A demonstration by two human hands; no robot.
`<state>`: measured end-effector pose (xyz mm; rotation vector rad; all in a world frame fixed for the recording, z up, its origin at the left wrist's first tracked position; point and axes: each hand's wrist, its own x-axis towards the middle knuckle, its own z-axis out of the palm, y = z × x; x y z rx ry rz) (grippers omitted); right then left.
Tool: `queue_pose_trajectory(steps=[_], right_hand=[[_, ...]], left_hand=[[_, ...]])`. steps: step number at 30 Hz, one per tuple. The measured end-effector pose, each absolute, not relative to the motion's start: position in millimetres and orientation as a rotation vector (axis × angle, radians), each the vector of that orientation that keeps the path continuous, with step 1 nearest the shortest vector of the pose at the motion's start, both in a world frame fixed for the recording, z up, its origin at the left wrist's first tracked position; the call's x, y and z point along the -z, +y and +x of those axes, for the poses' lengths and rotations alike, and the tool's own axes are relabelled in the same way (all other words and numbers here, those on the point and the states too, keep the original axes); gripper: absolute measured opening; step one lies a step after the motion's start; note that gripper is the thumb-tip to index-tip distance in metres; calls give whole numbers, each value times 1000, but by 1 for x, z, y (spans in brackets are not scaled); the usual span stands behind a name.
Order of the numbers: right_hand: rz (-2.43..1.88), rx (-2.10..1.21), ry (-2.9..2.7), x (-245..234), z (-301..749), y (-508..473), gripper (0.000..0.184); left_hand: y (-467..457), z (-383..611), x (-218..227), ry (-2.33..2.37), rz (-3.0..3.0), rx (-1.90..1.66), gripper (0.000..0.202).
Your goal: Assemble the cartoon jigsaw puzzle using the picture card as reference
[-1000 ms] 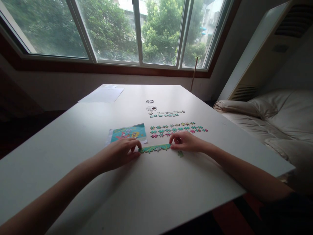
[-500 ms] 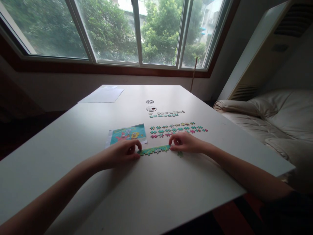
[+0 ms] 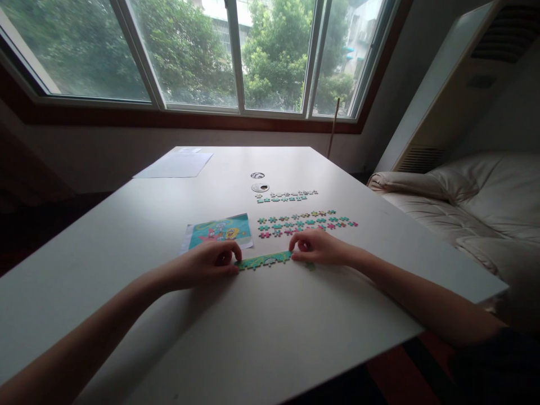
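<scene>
A joined strip of jigsaw puzzle pieces, mostly green and teal, lies between my hands on the white table. At its left end, the thumb and forefinger of my left hand are closed on the strip. My right hand pinches the opposite end in the same way. One loose green puzzle piece lies just below my right hand, partly in its shadow. Behind my left hand is a reference picture with cartoon figures on a teal ground, its lower edge partly covered by the hand.
Beyond the strip, loose puzzle pieces lie in several rows, and paler pieces lie farther back. Two small round discs sit behind those. White paper sheets rest at the far left corner. A cream sofa stands right of the table.
Both hands and the strip between them have shifted very slightly left in the view, along with a small camera movement. The grip at each end stays the same.
</scene>
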<state>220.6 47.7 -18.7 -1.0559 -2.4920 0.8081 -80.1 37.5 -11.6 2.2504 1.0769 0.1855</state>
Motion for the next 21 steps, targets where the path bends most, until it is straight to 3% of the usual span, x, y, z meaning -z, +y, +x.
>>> queue_pose_trajectory(steps=[21], right_hand=[[-1071, -829, -2500, 20, 221, 49, 16]], left_hand=[[39, -81, 17, 1066, 2215, -182, 24]])
